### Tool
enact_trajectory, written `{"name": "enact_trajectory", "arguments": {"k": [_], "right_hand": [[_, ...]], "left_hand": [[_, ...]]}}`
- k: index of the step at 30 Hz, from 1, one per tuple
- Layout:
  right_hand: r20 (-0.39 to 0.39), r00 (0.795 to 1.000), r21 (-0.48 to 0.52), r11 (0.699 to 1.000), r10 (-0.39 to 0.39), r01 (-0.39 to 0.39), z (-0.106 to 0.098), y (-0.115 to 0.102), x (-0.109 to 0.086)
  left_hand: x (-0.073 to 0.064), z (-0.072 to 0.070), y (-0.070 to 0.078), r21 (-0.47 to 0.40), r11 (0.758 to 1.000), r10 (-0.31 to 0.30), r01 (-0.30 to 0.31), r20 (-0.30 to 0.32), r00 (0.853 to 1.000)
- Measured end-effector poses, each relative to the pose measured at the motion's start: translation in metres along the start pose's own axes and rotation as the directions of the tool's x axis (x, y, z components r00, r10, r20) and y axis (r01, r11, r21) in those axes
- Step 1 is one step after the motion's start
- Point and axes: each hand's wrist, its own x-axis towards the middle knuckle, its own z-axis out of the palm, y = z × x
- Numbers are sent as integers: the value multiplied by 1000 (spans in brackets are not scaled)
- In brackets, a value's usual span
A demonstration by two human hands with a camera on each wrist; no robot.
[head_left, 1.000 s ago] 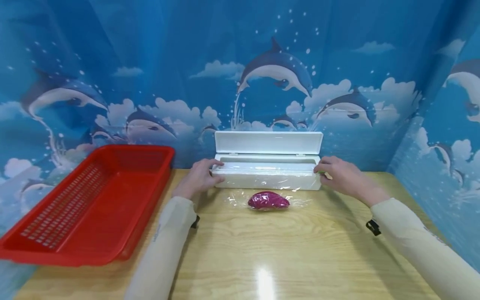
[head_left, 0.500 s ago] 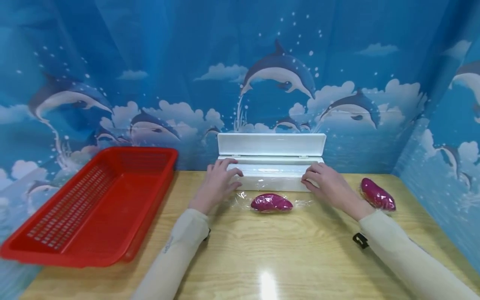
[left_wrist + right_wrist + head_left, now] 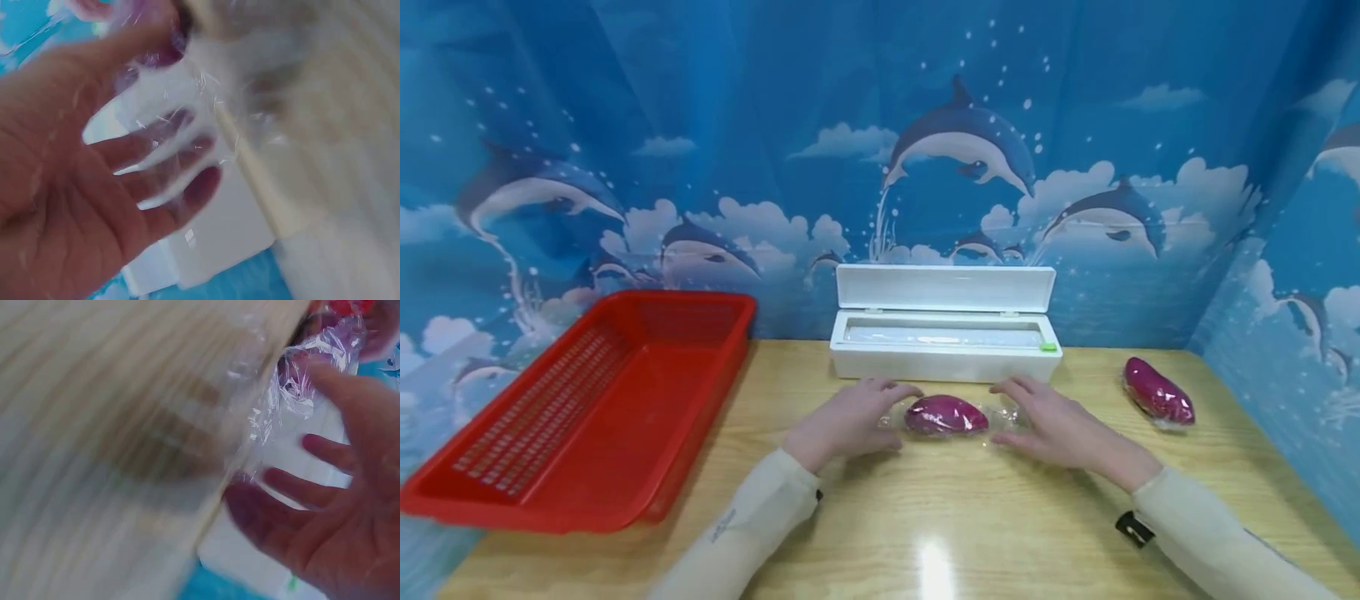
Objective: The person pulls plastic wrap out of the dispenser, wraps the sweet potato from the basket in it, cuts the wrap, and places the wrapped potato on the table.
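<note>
A plump purple sweet potato [image 3: 946, 415] in clear cling film lies on the table, with loose film [image 3: 1004, 417] spreading from both ends. My left hand [image 3: 857, 417] is at its left end, fingers apart and thumb toward it; film crosses those fingers in the left wrist view. At the opposite end is my right hand [image 3: 1060, 425], fingers spread beside the crumpled film [image 3: 300, 381]. Just behind stands a white cling film dispenser [image 3: 943, 367], its lid [image 3: 945, 288] raised and a green slider [image 3: 1048, 347] at the right of its front edge.
To the right, a second wrapped purple sweet potato [image 3: 1157, 390] rests on the wooden table [image 3: 970, 517]. A large red plastic basket [image 3: 602, 425] takes up the left side. Dolphin-print cloth [image 3: 775, 108] closes off the back and right.
Both hands have left the dispenser's front edge and come nearer, down to the two ends of the middle sweet potato. The right-hand sweet potato, out of sight a second ago, now shows.
</note>
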Motion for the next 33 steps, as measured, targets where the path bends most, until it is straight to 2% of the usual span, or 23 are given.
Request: {"name": "enact_trajectory", "arguments": {"k": [3,5,7,10,12,14,16,18,20,24,29,31,33], "right_hand": [[20,999,62,998,28,-29,8,-5,14],[-28,998,124,991,62,-59,13,-12,22],[-81,985,218,967,153,-132,15,-24,25],[-139,966,313,935,220,-168,16,-42,26],[-128,970,299,941,205,-159,18,-52,27],[-104,981,242,961,161,-132,21,-57,29],[-89,988,175,979,124,-107,25,-58,31],[-81,991,170,981,110,-95,26,-57,33],[-92,989,189,978,111,-93,27,-54,34],[-82,985,234,964,153,-130,23,-49,36],[-17,975,267,941,220,-208,21,-43,36],[6,976,252,944,220,-214,21,-42,37],[8,982,207,961,186,-184,23,-41,38]], "left_hand": [[5,5,6,0,999,-38,38,3,999],[7,5,11,-1,999,-43,43,-34,998],[10,4,16,9,999,-40,41,-73,996],[13,3,23,-20,996,-90,88,-100,991],[15,3,26,-100,987,-135,125,-97,986],[16,4,27,-204,968,-160,144,-64,985],[16,3,26,-301,944,-149,136,-22,989],[16,2,24,-335,936,-109,104,3,994],[15,1,22,-343,935,-91,89,11,996],[17,3,18,-274,961,-71,50,-69,995],[23,9,16,-210,973,-128,91,-171,977],[25,11,16,-193,976,-141,104,-186,972],[26,12,17,-182,979,-129,93,-198,972]]}}
